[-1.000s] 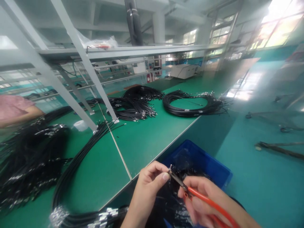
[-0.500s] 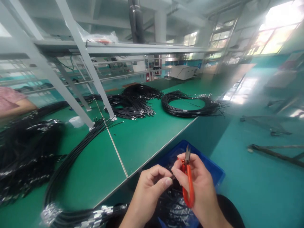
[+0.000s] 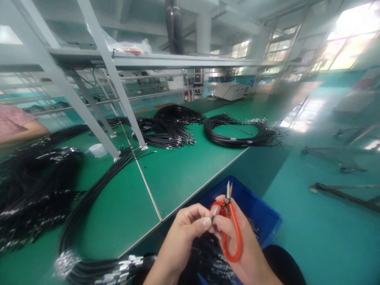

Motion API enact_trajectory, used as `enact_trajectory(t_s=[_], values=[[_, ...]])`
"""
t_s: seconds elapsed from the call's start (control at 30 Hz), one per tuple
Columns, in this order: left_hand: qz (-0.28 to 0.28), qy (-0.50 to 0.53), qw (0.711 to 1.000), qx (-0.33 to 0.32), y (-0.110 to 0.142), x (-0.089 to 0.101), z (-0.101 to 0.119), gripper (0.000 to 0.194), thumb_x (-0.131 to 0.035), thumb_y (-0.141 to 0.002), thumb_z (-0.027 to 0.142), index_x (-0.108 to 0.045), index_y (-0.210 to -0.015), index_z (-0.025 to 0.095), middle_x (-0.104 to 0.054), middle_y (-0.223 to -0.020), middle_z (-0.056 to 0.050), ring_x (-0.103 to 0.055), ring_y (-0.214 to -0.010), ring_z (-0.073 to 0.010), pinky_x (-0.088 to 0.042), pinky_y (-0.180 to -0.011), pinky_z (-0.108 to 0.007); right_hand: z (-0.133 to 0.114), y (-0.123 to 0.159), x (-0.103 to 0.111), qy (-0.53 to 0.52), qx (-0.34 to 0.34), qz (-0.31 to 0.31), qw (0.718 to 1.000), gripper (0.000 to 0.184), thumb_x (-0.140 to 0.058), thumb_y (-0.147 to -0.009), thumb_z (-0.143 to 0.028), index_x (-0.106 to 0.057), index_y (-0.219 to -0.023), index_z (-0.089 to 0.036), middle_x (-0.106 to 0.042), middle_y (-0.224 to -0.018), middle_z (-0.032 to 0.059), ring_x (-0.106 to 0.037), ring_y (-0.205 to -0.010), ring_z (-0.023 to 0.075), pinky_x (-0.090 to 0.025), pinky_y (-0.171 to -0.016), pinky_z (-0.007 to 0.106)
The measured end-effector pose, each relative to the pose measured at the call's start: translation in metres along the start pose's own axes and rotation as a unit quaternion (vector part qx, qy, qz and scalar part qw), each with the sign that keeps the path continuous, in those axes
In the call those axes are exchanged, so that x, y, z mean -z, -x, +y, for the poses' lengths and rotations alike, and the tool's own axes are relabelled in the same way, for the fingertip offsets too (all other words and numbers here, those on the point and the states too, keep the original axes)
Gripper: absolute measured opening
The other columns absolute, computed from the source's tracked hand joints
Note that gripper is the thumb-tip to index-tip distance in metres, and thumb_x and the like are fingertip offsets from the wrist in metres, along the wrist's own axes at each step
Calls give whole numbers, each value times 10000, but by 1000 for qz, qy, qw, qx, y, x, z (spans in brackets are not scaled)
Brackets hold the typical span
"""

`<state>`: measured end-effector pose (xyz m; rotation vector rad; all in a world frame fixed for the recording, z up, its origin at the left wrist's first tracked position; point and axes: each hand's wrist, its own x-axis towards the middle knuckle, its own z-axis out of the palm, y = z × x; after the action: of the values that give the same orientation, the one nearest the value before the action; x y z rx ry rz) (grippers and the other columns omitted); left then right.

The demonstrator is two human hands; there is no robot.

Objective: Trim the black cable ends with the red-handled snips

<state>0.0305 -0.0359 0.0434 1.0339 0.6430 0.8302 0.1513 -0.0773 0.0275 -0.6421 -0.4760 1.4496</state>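
My left hand (image 3: 185,233) pinches the metal end of a thin black cable (image 3: 214,215) between thumb and forefinger, just off the green table's near edge. My right hand (image 3: 240,247) holds orange-handled thread snips (image 3: 230,225) with the blades pointing up, and its thumb and forefinger meet the same cable end. Both hands hover over a blue bin (image 3: 255,208) and a dark heap of cables on my lap (image 3: 213,261).
The green worktable (image 3: 178,174) carries a coil of black cables (image 3: 240,132) at the back right, bundles (image 3: 166,132) in the middle, a big pile (image 3: 32,186) at left. White frame legs (image 3: 115,83) stand on it. Another person's arm (image 3: 20,128) shows far left.
My right hand swung the snips from lying across toward the cable end to standing upright, then brought its fingers onto the cable end beside the left hand.
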Motion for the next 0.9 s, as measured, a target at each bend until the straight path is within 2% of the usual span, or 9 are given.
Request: enact_trajectory(t_s=[0.2,0.27,0.33,0.4,0.47,0.53,0.6,0.77,0.9], values=[[-8,33,999,40,-2,3,-2,101,-633,-742,186,-617,-667,119,-587,-584,-4,-459,-551,-89,-311,-541,-184,0,0,-1,-16,-13,10,1000,320,-658,-734,-121,-562,-1013,-244,-618,-800,-17,-554,-648,104,-455,-644,237],[-8,8,1000,20,-2,2,-3,107,-632,-752,203,-603,-674,134,-577,-583,5,-469,-560,-94,-325,-552,-186,-2,1,1,-22,-7,30,999,316,-670,-737,-139,-567,-1019,-237,-636,-816,-4,-538,-624,93,-452,-634,229],[18,-61,998,-18,-2,-1,-2,105,-643,-754,217,-597,-688,149,-569,-596,16,-478,-573,-100,-342,-568,-192,-4,3,4,-8,11,53,999,293,-661,-757,-148,-569,-1021,-233,-645,-816,5,-516,-601,83,-448,-618,217],[61,-179,980,-66,-1,-5,-2,82,-641,-762,209,-607,-705,160,-570,-631,18,-489,-596,-109,-357,-581,-202,-6,5,9,7,33,74,997,267,-647,-773,-145,-570,-1013,-232,-644,-812,5,-511,-610,85,-450,-628,215],[93,-308,939,-122,1,-9,-3,63,-619,-777,178,-618,-714,170,-574,-667,12,-504,-617,-120,-367,-586,-212,-9,6,14,9,43,87,995,242,-642,-781,-147,-572,-997,-233,-634,-801,-3,-515,-635,91,-455,-659,223],[100,-396,896,-172,3,-12,-4,77,-587,-793,149,-617,-729,180,-580,-698,5,-521,-630,-128,-379,-590,-222,-11,8,18,7,46,97,994,232,-648,-779,-156,-573,-983,-237,-622,-787,-15,-507,-625,89,-457,-657,226],[95,-435,872,-204,3,-13,-6,82,-569,-803,138,-605,-749,187,-582,-715,0,-535,-638,-133,-389,-591,-228,-14,9,19,13,50,106,993,233,-657,-771,-172,-573,-978,-239,-617,-774,-18,-497,-601,89,-452,-617,224],[100,-467,850,-221,3,-12,-8,83,-568,-815,148,-593,-759,204,-590,-723,-7,-545,-634,-142,-394,-577,-234,-20,10,15,59,89,119,987,274,-703,-730,-233,-563,-967,-240,-606,-746,-20,-506,-588,110,-442,-562,238],[98,-486,841,-217,2,-14,-11,78,-566,-825,166,-596,-768,211,-594,-732,-18,-553,-652,-156,-400,-596,-250,-20,8,11,158,107,151,970,358,-751,-687,-244,-544,-980,-248,-612,-755,-33,-506,-573,102,-438,-548,231]])
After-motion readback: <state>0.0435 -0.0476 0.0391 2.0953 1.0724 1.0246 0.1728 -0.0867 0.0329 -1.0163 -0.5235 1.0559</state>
